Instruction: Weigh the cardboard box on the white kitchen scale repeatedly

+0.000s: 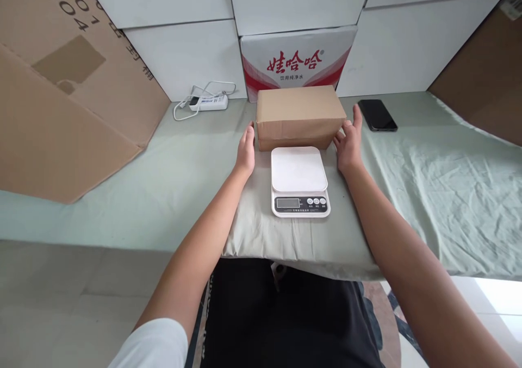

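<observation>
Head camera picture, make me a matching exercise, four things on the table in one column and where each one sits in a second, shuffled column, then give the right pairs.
Things
1. brown box
2. kitchen scale
3. phone
4. power strip

Places
A. far left, by the white wall of boxes
B. between the left hand and right hand
C. right of the brown box, lying flat on the cloth
D. nearest the person, in front of the brown box

Pairs: 1-B, 2-D, 3-C, 4-A
</observation>
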### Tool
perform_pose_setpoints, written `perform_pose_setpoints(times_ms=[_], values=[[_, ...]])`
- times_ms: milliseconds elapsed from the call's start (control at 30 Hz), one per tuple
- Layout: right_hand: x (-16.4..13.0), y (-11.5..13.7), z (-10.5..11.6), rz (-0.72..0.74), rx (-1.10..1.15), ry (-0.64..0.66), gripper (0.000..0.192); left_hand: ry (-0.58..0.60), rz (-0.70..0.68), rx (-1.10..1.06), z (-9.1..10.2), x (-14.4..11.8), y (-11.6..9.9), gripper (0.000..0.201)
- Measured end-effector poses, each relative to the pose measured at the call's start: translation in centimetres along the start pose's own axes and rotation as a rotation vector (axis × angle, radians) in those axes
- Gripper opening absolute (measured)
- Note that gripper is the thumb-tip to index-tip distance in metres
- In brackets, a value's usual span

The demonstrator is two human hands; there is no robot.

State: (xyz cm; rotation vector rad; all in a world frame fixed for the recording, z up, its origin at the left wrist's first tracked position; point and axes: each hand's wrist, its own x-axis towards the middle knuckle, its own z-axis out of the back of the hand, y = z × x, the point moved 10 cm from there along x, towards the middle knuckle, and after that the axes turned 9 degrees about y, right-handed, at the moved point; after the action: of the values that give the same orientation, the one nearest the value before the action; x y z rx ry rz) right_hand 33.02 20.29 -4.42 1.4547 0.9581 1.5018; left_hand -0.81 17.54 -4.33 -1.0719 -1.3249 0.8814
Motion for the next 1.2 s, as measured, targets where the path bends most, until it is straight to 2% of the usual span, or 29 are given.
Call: perform_pose_setpoints(times_ms=[100, 267, 333, 433, 533, 633, 733, 833, 1000, 1200], values=[[-0.3, 0.8, -0.6, 0.011, -0.026, 0.005, 0.108, -0.019, 0.071, -0.019, -0.3, -0.7, 0.0, 0.097], [-1.2, 3.5, -2.2, 0.088, -0.139, 0.007, 0.133, 0.063, 0.036, -0.014, -1.8, -1.3, -1.6, 0.095], [-1.5, 5.2, -2.6, 0.139, -0.169, 0.004, 0.135, 0.063, 0.011, 0.015, -2.0, -1.4, -2.8, 0.096], [-2.4, 9.2, -2.7, 0.260, -0.214, -0.019, 0.127, 0.069, -0.082, 0.074, -2.3, -2.2, -6.0, 0.097], [-4.6, 13.1, -2.5, 0.328, -0.268, -0.038, 0.116, 0.073, -0.163, 0.106, -2.5, -5.3, -9.4, 0.089], [-8.5, 15.4, -2.1, 0.333, -0.294, -0.049, 0.110, 0.102, -0.164, 0.133, -2.7, -9.9, -11.1, 0.084], [-12.5, 15.2, -1.5, 0.297, -0.294, -0.044, 0.105, 0.158, -0.121, 0.136, -2.9, -13.8, -11.0, 0.087], [-14.9, 14.1, -1.3, 0.266, -0.278, -0.041, 0.105, 0.166, -0.109, 0.126, -2.8, -15.3, -10.3, 0.087], [-14.9, 12.9, -1.5, 0.206, -0.264, -0.029, 0.103, 0.127, -0.086, 0.120, -3.0, -14.8, -9.0, 0.087], [-14.5, 12.5, -1.6, 0.183, -0.249, -0.006, 0.102, 0.117, -0.069, 0.113, -2.7, -15.2, -8.5, 0.087]])
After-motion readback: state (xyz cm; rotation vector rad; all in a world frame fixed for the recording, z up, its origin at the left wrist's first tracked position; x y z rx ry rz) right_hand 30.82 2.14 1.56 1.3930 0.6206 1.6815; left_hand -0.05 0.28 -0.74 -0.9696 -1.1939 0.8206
